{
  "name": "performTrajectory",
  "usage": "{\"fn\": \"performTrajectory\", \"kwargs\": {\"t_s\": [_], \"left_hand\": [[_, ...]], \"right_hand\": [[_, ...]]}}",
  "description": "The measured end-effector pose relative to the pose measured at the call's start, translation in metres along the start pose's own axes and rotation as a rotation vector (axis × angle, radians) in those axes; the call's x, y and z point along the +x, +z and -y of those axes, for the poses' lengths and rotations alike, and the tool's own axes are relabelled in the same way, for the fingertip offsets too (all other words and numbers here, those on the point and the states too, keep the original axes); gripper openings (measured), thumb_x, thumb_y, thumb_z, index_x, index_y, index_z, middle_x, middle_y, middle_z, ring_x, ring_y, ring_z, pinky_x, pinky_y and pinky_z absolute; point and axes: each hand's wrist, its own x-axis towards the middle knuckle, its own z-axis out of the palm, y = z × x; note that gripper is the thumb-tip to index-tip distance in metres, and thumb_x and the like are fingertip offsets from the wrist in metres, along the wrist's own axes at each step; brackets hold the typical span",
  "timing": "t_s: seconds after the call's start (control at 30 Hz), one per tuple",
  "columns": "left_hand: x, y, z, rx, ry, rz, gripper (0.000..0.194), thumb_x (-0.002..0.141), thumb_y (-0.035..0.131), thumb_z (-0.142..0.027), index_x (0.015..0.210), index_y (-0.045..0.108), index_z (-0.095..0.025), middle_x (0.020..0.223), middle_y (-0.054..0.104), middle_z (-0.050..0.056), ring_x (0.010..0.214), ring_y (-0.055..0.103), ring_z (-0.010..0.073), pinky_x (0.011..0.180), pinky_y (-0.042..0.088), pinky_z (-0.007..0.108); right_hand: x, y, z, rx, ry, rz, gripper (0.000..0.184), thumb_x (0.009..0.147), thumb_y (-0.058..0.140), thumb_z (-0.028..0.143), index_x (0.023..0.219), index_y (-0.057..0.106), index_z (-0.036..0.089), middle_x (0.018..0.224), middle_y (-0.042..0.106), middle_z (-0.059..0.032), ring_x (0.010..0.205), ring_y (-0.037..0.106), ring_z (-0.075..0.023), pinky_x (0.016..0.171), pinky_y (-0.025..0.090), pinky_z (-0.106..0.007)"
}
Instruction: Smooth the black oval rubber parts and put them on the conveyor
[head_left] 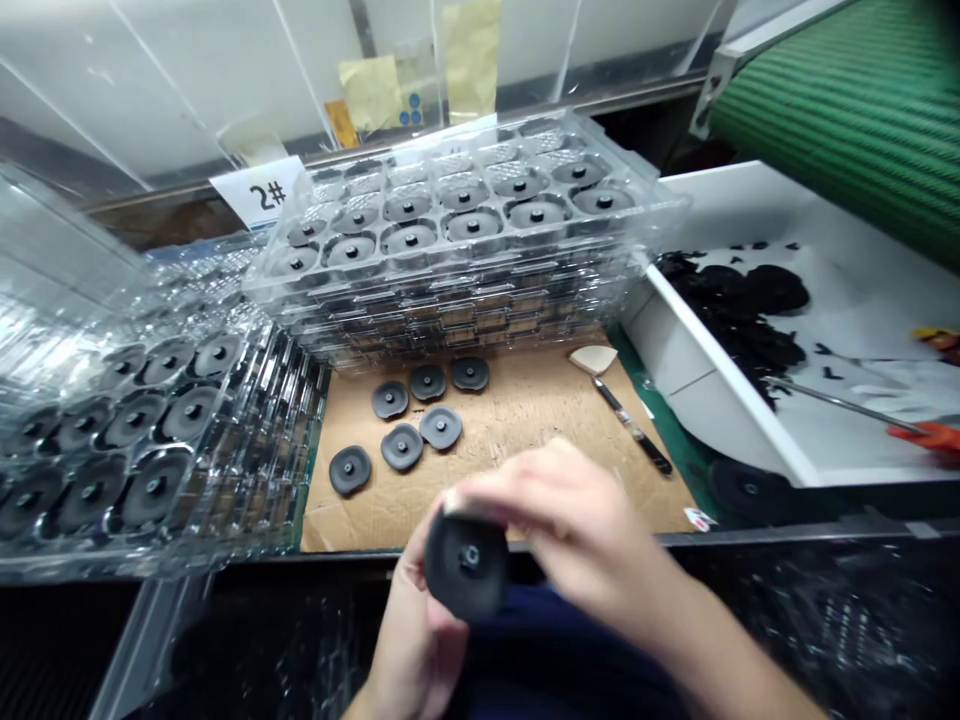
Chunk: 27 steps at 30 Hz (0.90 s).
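Observation:
My left hand (420, 630) is closed around the edge of a black disc-shaped part (466, 568), whose face with a small central stud is turned up. Curled over the disc's upper rim are the fingers of my right hand (574, 515), blurred and pressed together. A small pale spot shows at their tips, and I cannot make out what it is. Several similar discs (402, 446) lie in two loose rows on the cardboard sheet (517, 430) beyond my hands. To their right rests a black-handled knife (634, 428), near a pale fan-shaped piece (593, 359).
Stacked clear trays (465, 260) with discs in their pockets stand behind the cardboard; more trays (180, 470) are at left. A white bin (720, 385) at right holds black scraps (757, 340) and a red-handled tool (926, 436). A green belt (847, 110) is above it.

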Motion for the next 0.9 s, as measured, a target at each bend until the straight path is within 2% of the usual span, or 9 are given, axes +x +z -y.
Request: {"fn": "performTrajectory", "kwargs": {"t_s": [0.1,0.2,0.3,0.4,0.47,0.53,0.63,0.77,0.9], "left_hand": [[0.002,0.005,-0.005,-0.109,0.068,0.004,0.058,0.046,0.083,-0.033,0.103,0.068,-0.033,0.115,0.068,0.000,0.101,0.064,0.0229,0.090,0.049,0.026],[0.006,0.003,-0.007,-0.171,0.052,0.028,0.059,0.046,0.082,-0.034,0.103,0.068,-0.029,0.107,0.072,0.001,0.097,0.066,0.0223,0.085,0.052,0.024],[0.011,0.000,-0.004,-0.192,0.006,0.026,0.059,0.048,0.081,-0.036,0.104,0.067,-0.029,0.109,0.071,0.002,0.099,0.065,0.0218,0.086,0.051,0.024],[0.011,-0.001,-0.002,-0.157,-0.037,0.007,0.059,0.047,0.081,-0.038,0.104,0.067,-0.030,0.110,0.070,0.002,0.098,0.065,0.0223,0.085,0.051,0.025],[0.009,0.000,0.000,-0.126,-0.075,-0.016,0.058,0.049,0.081,-0.037,0.105,0.067,-0.032,0.110,0.070,0.001,0.098,0.065,0.0214,0.086,0.050,0.025],[0.007,0.000,0.002,-0.113,-0.116,-0.031,0.055,0.052,0.080,-0.035,0.105,0.066,-0.031,0.111,0.069,0.002,0.103,0.062,0.0216,0.091,0.046,0.028],[0.005,-0.002,0.003,-0.110,-0.132,-0.023,0.051,0.055,0.080,-0.035,0.103,0.068,-0.029,0.111,0.068,0.004,0.108,0.058,0.0248,0.101,0.038,0.035],[0.004,0.001,0.003,-0.069,-0.149,-0.059,0.053,0.052,0.081,-0.034,0.103,0.067,-0.030,0.108,0.069,0.002,0.102,0.061,0.0242,0.099,0.040,0.035],[0.002,0.007,0.000,-0.083,-0.213,-0.003,0.042,0.056,0.080,-0.033,0.096,0.071,-0.026,0.102,0.072,0.002,0.105,0.059,0.0216,0.098,0.040,0.029]], "right_hand": [[-0.021,0.013,-0.036,-0.055,0.325,0.038,0.024,0.090,0.046,0.020,0.105,0.063,0.024,0.089,0.070,-0.0018,0.079,0.061,-0.0157,0.070,0.041,-0.030],[-0.051,0.040,-0.058,0.029,0.400,0.099,0.023,0.088,0.049,0.021,0.103,0.065,0.025,0.088,0.071,-0.0018,0.078,0.064,-0.0155,0.068,0.047,-0.029],[-0.063,0.054,-0.057,0.063,0.414,0.105,0.018,0.084,0.054,0.021,0.093,0.069,0.023,0.077,0.071,-0.0004,0.069,0.066,-0.0151,0.062,0.050,-0.027],[-0.048,0.038,-0.033,0.075,0.479,-0.022,0.022,0.087,0.049,0.023,0.102,0.065,0.021,0.089,0.070,-0.0037,0.073,0.066,-0.0142,0.058,0.051,-0.024],[-0.030,0.022,-0.010,0.097,0.434,-0.202,0.023,0.088,0.048,0.021,0.107,0.062,0.021,0.096,0.069,-0.0048,0.074,0.065,-0.0132,0.057,0.050,-0.022],[-0.014,0.012,0.013,0.114,0.237,-0.308,0.025,0.085,0.050,0.015,0.108,0.060,0.018,0.093,0.069,-0.0047,0.072,0.063,-0.0137,0.060,0.050,-0.024],[-0.003,0.010,0.032,0.103,-0.016,-0.193,0.025,0.083,0.048,0.010,0.105,0.060,0.013,0.085,0.070,-0.0051,0.069,0.062,-0.0144,0.064,0.049,-0.028],[-0.003,0.015,0.033,0.052,0.059,0.014,0.020,0.086,0.045,0.012,0.092,0.064,0.018,0.076,0.069,-0.0016,0.066,0.061,-0.0138,0.062,0.047,-0.028],[-0.006,0.017,0.032,-0.018,-0.005,-0.186,0.024,0.085,0.045,0.012,0.102,0.062,0.011,0.074,0.067,-0.0062,0.063,0.058,-0.0161,0.061,0.046,-0.031]]}}
